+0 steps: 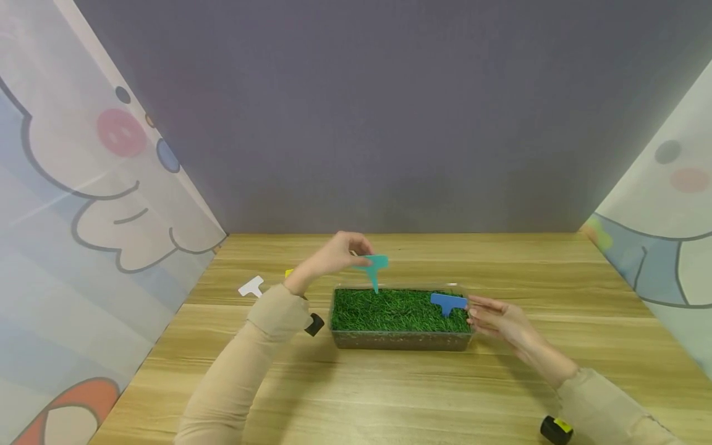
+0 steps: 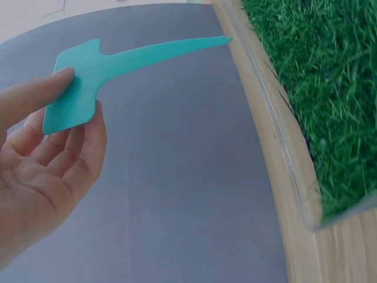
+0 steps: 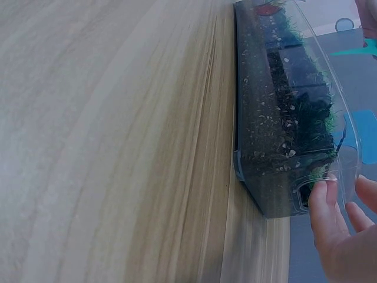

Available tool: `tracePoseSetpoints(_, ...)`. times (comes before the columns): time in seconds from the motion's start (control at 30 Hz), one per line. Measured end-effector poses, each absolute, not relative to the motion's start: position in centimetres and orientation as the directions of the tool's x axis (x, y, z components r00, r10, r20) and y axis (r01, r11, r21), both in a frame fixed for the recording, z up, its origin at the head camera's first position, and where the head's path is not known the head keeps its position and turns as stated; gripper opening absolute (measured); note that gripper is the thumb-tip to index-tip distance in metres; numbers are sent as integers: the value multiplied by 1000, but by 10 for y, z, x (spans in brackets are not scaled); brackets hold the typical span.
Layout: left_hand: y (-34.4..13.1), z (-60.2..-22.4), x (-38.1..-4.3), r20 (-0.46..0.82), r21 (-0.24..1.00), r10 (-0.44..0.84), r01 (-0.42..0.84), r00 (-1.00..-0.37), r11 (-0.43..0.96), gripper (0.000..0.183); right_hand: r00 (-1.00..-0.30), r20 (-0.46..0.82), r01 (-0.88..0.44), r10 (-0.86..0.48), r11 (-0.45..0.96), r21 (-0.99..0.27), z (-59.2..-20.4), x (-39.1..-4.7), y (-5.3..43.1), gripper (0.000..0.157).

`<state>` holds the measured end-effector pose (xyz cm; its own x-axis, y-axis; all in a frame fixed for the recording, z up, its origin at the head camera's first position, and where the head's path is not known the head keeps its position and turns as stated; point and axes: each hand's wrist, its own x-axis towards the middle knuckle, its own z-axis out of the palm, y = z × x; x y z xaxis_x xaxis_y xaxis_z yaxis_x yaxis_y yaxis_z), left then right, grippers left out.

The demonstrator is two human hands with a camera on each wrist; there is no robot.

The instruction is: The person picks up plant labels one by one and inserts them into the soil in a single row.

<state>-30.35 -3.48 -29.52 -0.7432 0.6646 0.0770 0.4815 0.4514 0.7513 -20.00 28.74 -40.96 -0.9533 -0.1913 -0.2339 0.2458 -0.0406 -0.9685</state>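
Teal marker [image 1: 380, 262] pinched in your left hand [image 1: 340, 252], unplanted; blue marker [image 1: 448, 301] stands in grass [image 1: 397, 312], right hand [image 1: 503, 321] parted, empty; white marker [image 1: 252, 286] lies left!

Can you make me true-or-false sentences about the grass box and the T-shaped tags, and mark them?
1. The left hand pinches a teal T-shaped plastic tag. True.
2. A blue T-shaped plastic tag stands in the bright green bladed grass. True.
3. The teal tag is planted in the grass. False: it is held in the air.
4. The right hand is at one end of the clear rectangular plastic box. True.
5. Every tag is in the box. False: a white T-shaped tag lies on the yellowish wooden table.
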Motion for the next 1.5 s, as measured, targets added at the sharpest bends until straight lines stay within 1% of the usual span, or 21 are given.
tracePoseSetpoints(0.2, -23, -298, -305, 66, 764, 686, 478, -725, 433, 14, -954, -224, 235, -197, -32, -972, -409, -200, 288, 64)
tracePoseSetpoints(0.53, -5, -301, -301, 30, 780, 690, 449, -723, 436, 14, -956, -214, 224, -200, -27, -974, -410, -200, 288, 63)
tracePoseSetpoints(0.93, 18, -308, -296, 7, 748, 719, 481, -695, 457, 9, -954, -221, 235, -201, -49, -971, -409, -201, 289, 63)
tracePoseSetpoints(1.27, 35, -312, -290, -17, 673, 736, 537, -677, 509, 6, -955, -217, 231, -202, -46, -972, -409, -200, 289, 63)
tracePoseSetpoints(1.5, 43, -316, -287, -35, 643, 741, 553, -671, 530, 7, -955, -220, 231, -197, -37, -972, -409, -201, 289, 63)
